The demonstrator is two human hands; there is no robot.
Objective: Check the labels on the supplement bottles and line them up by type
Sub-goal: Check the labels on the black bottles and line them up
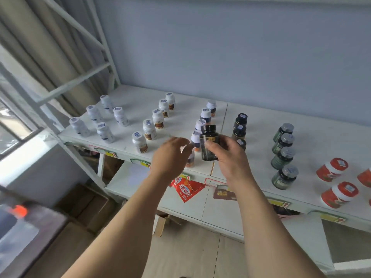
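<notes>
My right hand [230,155] grips a black bottle [208,142] with a gold label, held up above the shelf's front edge. My left hand [170,153] hovers just left of it with loosely bent fingers, holding nothing. On the white shelf [259,125] bottles stand in lines by type: white ones with blue labels [104,131] at the left, white ones with brown labels [149,129], white ones with orange bases [205,115] behind my hands, black ones [241,119], dark green ones [283,157], and red jars [331,169] at the right.
A white metal shelf frame [80,81] rises at the left beside a curtain and window. A lower shelf [200,209] holds a red packet [186,189] and a brown card [224,193]. Cardboard boxes [86,205] sit on the floor below.
</notes>
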